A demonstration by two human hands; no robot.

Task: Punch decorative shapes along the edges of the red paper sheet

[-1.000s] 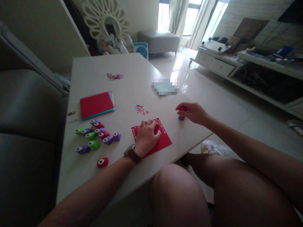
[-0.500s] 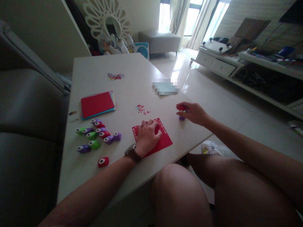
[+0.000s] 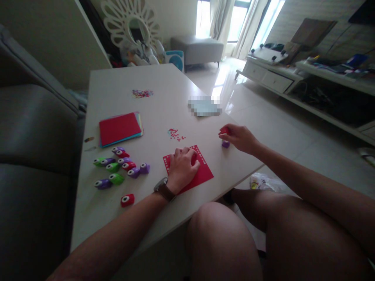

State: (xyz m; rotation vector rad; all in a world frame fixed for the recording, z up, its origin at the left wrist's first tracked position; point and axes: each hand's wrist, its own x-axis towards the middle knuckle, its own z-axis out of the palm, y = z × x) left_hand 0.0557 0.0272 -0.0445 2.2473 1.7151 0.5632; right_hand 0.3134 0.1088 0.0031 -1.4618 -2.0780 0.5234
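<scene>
My left hand [image 3: 184, 166], a watch on its wrist, rests with bent fingers on a red paper sheet [image 3: 203, 175]. Small shapes are punched along the sheet's left and upper edges. Part of the sheet is hidden under the hand. At the table's right side, my right hand [image 3: 238, 137] pinches a red craft punch [image 3: 224, 130] between thumb and fingers. Directly below it, a purple craft punch [image 3: 225, 144] stands on the table. Left of my left hand lie several purple, green and red craft punches [image 3: 116, 178]. One red punch [image 3: 127, 200] lies apart, nearer me.
Red and blue paper cut-outs [image 3: 176, 135] lie beyond the sheet. A stack of coloured paper [image 3: 120, 128] is at the left. Farther back is a pile of mixed confetti [image 3: 142, 93]. A blurred pale item [image 3: 205, 107] lies by the right edge of the white table [image 3: 164, 80].
My right hand has turned and lifted slightly, and the red punch in its fingers shows more plainly above the purple one. My left hand stays on the sheet.
</scene>
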